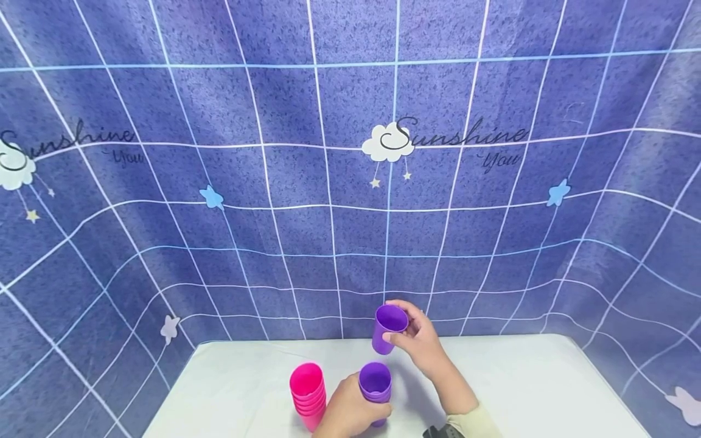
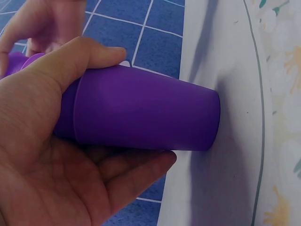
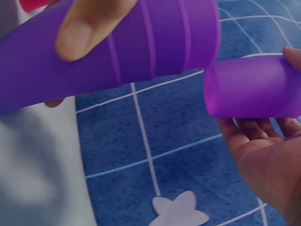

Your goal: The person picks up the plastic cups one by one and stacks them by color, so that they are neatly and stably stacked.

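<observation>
My left hand [image 1: 350,407] grips a stack of purple cups [image 1: 375,389], thumb on one side and fingers on the other. The stack stands upright, mouth up, and several rims show along it in the right wrist view. Just beyond it, my right hand [image 1: 418,337] holds a single purple cup [image 1: 383,337] between thumb and fingers, raised above the table with its mouth tilted up. To the left of my left hand, a stack of pink cups [image 1: 308,389] stands on the white table, its lower part partly hidden by that hand.
The white table [image 1: 246,371] ends against a blue curtain [image 1: 350,243] with grid lines, clouds and stars, which also rises on both sides. A black object [image 1: 442,432] sits at the right wrist, by a pale sleeve [image 1: 473,423].
</observation>
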### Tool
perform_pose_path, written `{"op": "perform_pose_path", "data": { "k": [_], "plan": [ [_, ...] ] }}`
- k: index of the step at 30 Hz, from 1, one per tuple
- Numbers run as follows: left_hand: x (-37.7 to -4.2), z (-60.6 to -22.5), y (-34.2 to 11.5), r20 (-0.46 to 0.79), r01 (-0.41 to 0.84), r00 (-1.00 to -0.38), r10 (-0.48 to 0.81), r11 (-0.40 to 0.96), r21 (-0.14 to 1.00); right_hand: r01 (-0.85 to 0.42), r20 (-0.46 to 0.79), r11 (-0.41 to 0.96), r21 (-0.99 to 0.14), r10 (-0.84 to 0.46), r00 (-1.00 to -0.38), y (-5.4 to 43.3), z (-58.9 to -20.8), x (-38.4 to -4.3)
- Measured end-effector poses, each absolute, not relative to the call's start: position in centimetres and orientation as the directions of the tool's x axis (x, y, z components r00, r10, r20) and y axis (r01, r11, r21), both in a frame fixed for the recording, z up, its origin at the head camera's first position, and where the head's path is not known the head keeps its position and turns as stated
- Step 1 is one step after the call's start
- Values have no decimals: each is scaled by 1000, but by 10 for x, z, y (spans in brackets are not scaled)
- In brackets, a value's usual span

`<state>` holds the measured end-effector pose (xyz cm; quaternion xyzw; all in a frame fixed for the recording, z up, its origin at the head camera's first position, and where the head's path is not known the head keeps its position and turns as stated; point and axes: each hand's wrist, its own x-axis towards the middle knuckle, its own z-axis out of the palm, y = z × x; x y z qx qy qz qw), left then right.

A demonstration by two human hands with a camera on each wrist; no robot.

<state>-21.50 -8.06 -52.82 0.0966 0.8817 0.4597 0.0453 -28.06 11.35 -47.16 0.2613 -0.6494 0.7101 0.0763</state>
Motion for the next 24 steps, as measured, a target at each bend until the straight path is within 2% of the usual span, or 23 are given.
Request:
{"op": "perform_pose_path", "data": {
  "k": [7, 14, 24],
  "plan": [
    [-213, -530, -81, 17, 140, -974, 224, 545, 827, -460, 514, -234, -857, -311, -799, 116, -467, -270],
    [-211, -532, -79, 29, 152, -973, 228, 544, 825, -485, 552, -264, -834, -397, -733, 111, -472, -259],
    [-209, -531, -79, 57, 174, -975, 216, 573, 801, -443, 489, -214, -871, -464, -738, 109, -480, -248]
  ]
}}
